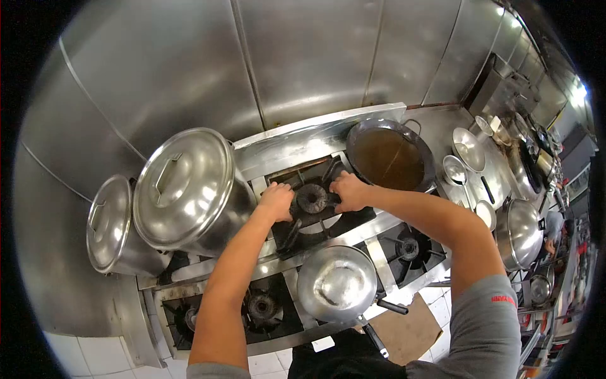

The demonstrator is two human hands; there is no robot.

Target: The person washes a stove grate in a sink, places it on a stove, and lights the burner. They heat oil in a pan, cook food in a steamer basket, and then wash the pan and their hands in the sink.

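Both my hands are at the back burner (312,198) of a steel stove, one on each side of its round head. My left hand (278,201) has its fingers curled on the left side of the black burner grate (288,235). On the opposite side my right hand (349,191) grips the same grate, fingers bent over its edge. The fingertips are partly hidden against the dark metal. Just right of my right hand stands a wide black wok (386,158) holding brown liquid. A large lidded stockpot (189,189) stands close to my left forearm.
A smaller lidded pot (108,224) is at far left. In front, a steel pan (337,283) covers a burner, black handles pointing toward me. Front burners (262,304) flank it. Bowls, a ladle (454,169) and a strainer-like bowl (468,150) lie on the right counter. Cardboard (404,331) lies on the floor.
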